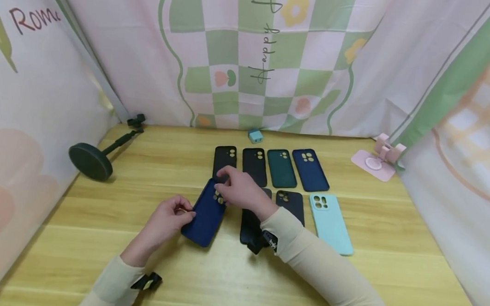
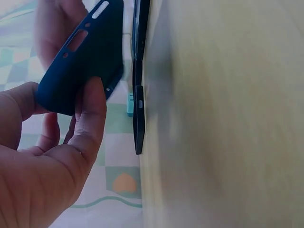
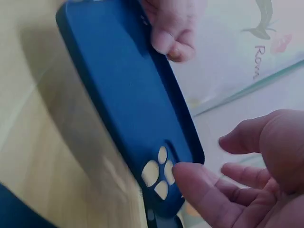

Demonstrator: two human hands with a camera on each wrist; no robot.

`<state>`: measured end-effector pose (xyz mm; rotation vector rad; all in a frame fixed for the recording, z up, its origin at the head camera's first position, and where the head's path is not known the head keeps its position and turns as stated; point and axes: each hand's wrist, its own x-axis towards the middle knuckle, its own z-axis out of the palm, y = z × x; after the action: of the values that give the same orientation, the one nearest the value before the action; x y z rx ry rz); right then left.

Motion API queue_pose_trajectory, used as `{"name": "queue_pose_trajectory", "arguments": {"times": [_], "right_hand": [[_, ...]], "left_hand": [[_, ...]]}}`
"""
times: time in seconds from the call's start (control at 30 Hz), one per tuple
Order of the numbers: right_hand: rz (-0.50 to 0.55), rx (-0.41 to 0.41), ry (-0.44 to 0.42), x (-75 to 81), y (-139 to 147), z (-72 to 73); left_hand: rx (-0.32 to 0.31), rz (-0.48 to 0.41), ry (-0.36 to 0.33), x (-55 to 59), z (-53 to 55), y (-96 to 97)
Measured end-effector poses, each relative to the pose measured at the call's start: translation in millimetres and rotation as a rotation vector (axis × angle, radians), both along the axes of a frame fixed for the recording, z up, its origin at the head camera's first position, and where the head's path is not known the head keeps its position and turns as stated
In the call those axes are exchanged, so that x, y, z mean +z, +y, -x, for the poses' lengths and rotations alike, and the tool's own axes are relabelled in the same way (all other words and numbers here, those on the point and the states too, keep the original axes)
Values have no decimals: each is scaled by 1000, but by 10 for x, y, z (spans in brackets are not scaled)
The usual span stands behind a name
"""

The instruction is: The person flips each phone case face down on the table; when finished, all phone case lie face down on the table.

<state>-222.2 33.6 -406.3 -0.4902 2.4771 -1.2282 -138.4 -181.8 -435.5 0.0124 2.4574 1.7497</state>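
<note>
A navy blue phone case [image 1: 201,222] is tilted up off the table, its hollow inner side toward the head camera. My left hand [image 1: 171,216] pinches its long left edge between thumb and fingers. Side cutouts show along that edge of the blue case [image 2: 80,57] in the left wrist view. My right hand [image 1: 245,190] is at the case's top end, by the round camera holes. In the right wrist view one fingertip [image 3: 190,175] overlaps the corner beside those holes, while the other fingers are spread apart from the case.
Behind lie two black cases [image 1: 254,167], a dark green case [image 1: 282,169] and a blue case [image 1: 310,170]. Nearer are dark cases [image 1: 290,201], partly hidden by my right arm, and a turquoise case [image 1: 332,224]. A black stand [image 1: 90,161], pink holder [image 1: 373,164] and small turquoise block [image 1: 255,136] stand around.
</note>
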Motion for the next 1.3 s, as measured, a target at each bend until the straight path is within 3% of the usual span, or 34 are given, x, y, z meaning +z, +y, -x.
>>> {"name": "queue_pose_trajectory", "arguments": {"times": [0.23,0.4,0.67,0.83,1.07,1.2,1.3], "right_hand": [[42,23,20,-33,-111,-60],[54,-20,54,-32,-100,-67],[197,-144,-56,-20,-78,-65],[274,-135,-74,0,-72,-80],[403,-106,-71,64,-85,-145],[415,-87,-63,78,-64,-154],[346,-79,-49,47,-2,-121]], "left_hand": [[-88,66,71,34,-54,53],[-109,22,118,59,-70,111],[-179,-37,175,56,-65,157],[-143,-41,83,1,6,133],[-80,-249,-152,-118,127,100],[-61,-286,-203,-124,141,97],[-36,-253,-200,-122,146,94]]}}
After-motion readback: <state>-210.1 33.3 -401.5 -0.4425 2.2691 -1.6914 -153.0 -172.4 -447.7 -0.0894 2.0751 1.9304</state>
